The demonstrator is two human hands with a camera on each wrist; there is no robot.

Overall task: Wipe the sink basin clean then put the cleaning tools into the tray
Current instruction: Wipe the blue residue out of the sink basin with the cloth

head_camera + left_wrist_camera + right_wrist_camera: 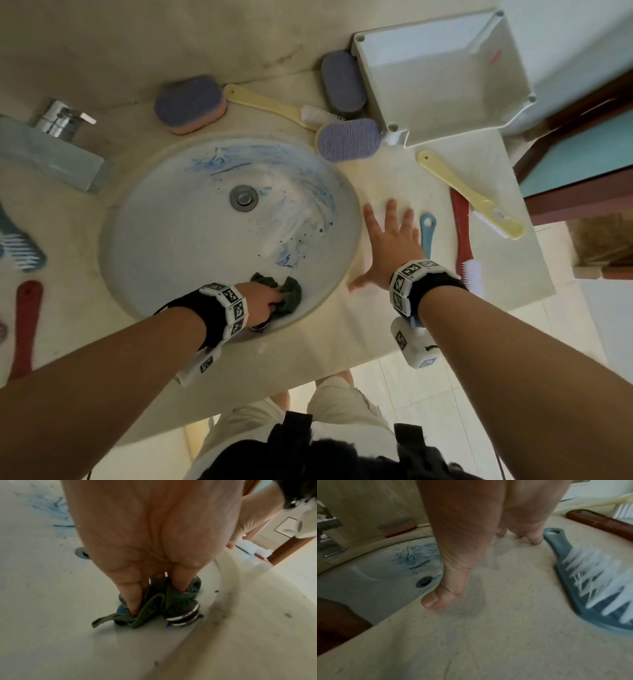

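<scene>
Head view: our left hand (262, 303) presses a bunched green cloth (286, 294) against the near wall of the sink basin (164, 240), fingers (130, 595) curled into its folds beside a metal overflow fitting (185, 615). Blue smears (260, 154) cover the basin's far and right slopes. Our right hand (390, 246) lies flat, fingers spread, on the counter (342, 342) right of the basin, just beside a blue brush (590, 582). White tray (445, 85) sits far right.
</scene>
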